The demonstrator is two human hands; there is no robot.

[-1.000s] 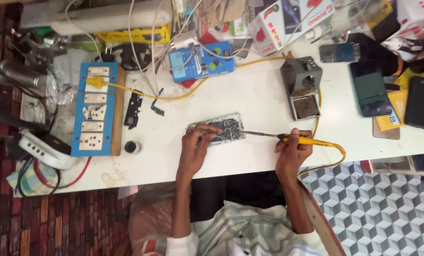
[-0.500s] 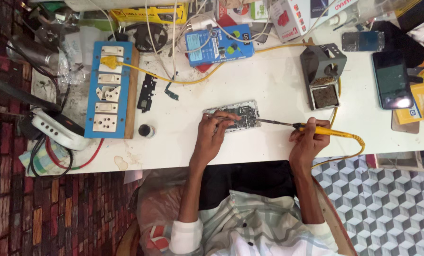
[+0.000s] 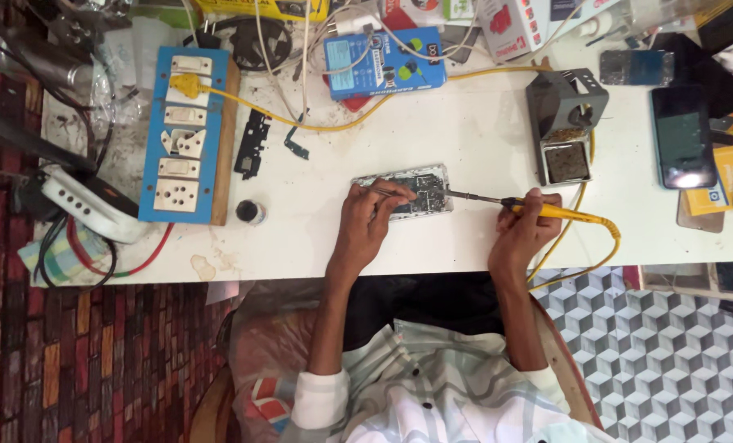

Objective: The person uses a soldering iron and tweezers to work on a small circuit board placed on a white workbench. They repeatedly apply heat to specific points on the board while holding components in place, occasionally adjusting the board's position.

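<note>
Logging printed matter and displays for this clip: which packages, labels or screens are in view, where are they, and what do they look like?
Blue flat box: far edge of the table, rectangular, blue with small pictures, cables across it.
White carton: top, right of centre, white with red marks.
Dark phone: right side, face up, screen dark and glossy.
Yellow packet: right edge, under the phone, yellow with a blue patch.
Small dark panel: top right, rectangular, reflective.

Single view: head-worn camera, looking almost straight down from above the seated person. It is taking in the white table [image 3: 465,139] across the full frame width, at a moderate distance, with the person's lap and shirt lying below the table's near edge. Patterned floor is showing left and right of the table. No second view is sharing the scene.
</note>
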